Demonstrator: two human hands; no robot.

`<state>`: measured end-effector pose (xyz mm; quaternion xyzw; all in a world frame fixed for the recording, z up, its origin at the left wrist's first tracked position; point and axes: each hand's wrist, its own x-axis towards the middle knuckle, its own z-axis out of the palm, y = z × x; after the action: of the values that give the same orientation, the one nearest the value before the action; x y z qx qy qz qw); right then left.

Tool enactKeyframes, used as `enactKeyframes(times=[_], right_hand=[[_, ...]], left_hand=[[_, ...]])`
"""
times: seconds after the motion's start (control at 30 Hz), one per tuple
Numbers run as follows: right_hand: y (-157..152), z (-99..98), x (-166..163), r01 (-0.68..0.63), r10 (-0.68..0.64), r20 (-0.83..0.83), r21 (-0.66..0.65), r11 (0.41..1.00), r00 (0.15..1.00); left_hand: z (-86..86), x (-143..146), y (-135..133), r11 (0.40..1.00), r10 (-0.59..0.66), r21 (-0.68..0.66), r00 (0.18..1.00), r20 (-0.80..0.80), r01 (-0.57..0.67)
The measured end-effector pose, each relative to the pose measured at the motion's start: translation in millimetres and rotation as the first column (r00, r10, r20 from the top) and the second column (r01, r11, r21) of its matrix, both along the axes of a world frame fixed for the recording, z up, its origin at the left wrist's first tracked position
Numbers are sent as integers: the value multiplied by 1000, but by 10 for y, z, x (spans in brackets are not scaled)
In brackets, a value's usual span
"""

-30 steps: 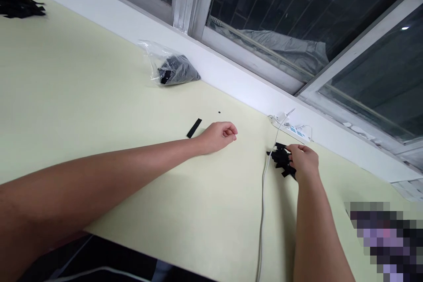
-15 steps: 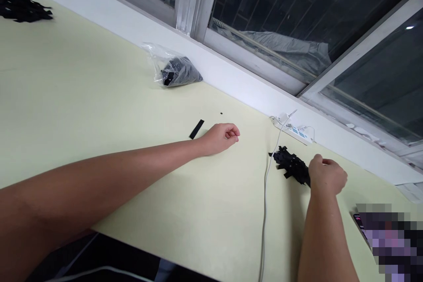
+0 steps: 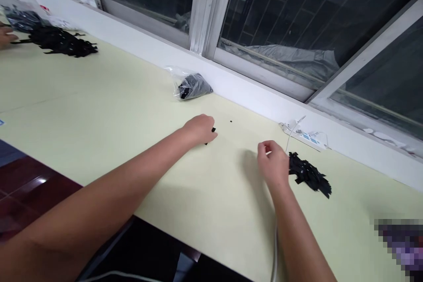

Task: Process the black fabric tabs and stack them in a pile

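Observation:
My left hand [image 3: 199, 128] lies on the pale yellow table [image 3: 99, 110], fingers curled over a short black strip [image 3: 212, 131] of which only an end shows. My right hand [image 3: 272, 164] hovers above the table left of a small heap of black strips [image 3: 309, 175], fingers loosely curled in a pinch; whether anything is in them I cannot make out. A white cable [image 3: 292, 128] runs behind the right hand toward a power strip [image 3: 306, 135].
A clear plastic bag of black pieces [image 3: 191, 86] rests against the white window ledge. A larger pile of black strips [image 3: 61, 42] lies far left, with another person's hand [image 3: 6, 37] beside it. A tiny black dot [image 3: 230, 121] sits on the table. The table's front edge runs along the bottom left.
My left hand moved onto the black strip and covers it. My right hand left the black heap and moved left. The view swung left, showing the far pile and another hand.

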<state>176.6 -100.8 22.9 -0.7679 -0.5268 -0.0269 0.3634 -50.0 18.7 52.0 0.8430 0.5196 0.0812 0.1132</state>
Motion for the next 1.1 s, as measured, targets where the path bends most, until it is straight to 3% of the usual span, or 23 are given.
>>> enactKeyframes(times=[0.17, 0.33, 0.4, 0.5, 0.57, 0.67, 0.77, 0.97, 1.1], right_hand=[[3, -204, -161, -112, 113, 30, -57, 992, 993], [9, -269, -80, -218, 193, -251, -75, 973, 949], [24, -286, -86, -273, 223, -426, -60, 960, 877], [41, -295, -129, -376, 269, -693, -3, 927, 669], [49, -293, -159, -430, 294, -789, 42, 902, 540], [73, -301, -175, -413, 302, -834, 98, 905, 462], [116, -321, -161, -343, 297, -849, 148, 928, 438], [152, -319, -159, -260, 311, -806, 203, 944, 504], [133, -316, -164, -248, 305, -791, 199, 948, 531]], left_hand=[[-256, -5, -3, 999, -41, -19, 999, -1, 41], [-356, 132, -30, 956, -292, 107, 931, 220, 274], [-391, 240, -124, 919, -394, 131, 850, 351, 372], [-438, 391, -283, 869, -475, 99, 762, 440, 485], [-462, 450, -345, 851, -493, 83, 732, 470, 519], [-487, 480, -352, 864, -461, 79, 716, 524, 497], [-504, 482, -325, 876, -429, 78, 696, 575, 475], [-520, 493, -321, 891, -381, 48, 685, 621, 452], [-504, 482, -324, 885, -447, 183, 672, 591, 428]])
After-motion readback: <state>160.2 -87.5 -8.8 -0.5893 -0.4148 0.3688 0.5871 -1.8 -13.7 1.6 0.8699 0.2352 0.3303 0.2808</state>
